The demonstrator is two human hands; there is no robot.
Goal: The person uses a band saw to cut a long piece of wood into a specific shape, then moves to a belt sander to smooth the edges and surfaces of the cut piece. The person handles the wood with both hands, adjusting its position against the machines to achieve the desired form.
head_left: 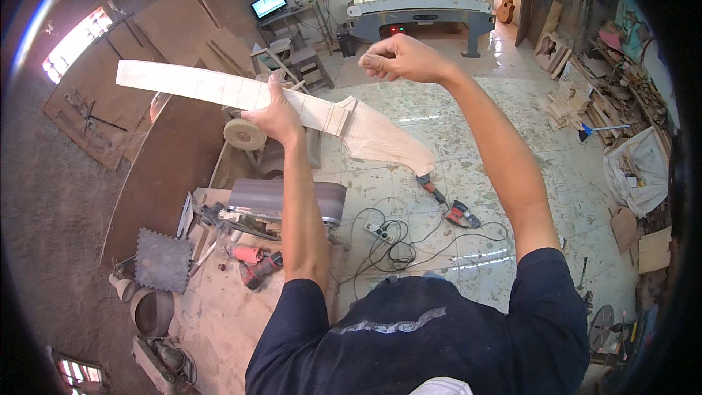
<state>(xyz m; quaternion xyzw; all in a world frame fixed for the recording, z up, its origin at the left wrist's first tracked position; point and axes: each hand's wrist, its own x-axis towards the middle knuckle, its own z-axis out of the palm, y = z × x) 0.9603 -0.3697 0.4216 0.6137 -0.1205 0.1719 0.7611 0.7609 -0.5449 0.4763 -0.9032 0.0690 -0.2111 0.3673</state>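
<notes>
My left hand (276, 115) is wrapped around a pale unfinished wooden guitar neck (322, 111), its thumb lying on the upper face. Cross lines mark the long fingerboard side, which points left, while the wide headstock-like end (384, 140) slopes down to the right. Raised in front of me on the right, my right hand (402, 58) has its fingers curled together, apart from the wood. Anything inside those fingers is too small or hidden to make out. Below my left forearm lies a belt sander (322, 201) with a broad dark belt.
A red and black power tool (259, 271) lies on the dusty bench (227, 314). Cables, a power strip (379, 232) and a sander (461, 214) are on the tiled floor. A large CNC machine (420, 11) stands at the back; wood offcuts (585, 106) pile at right.
</notes>
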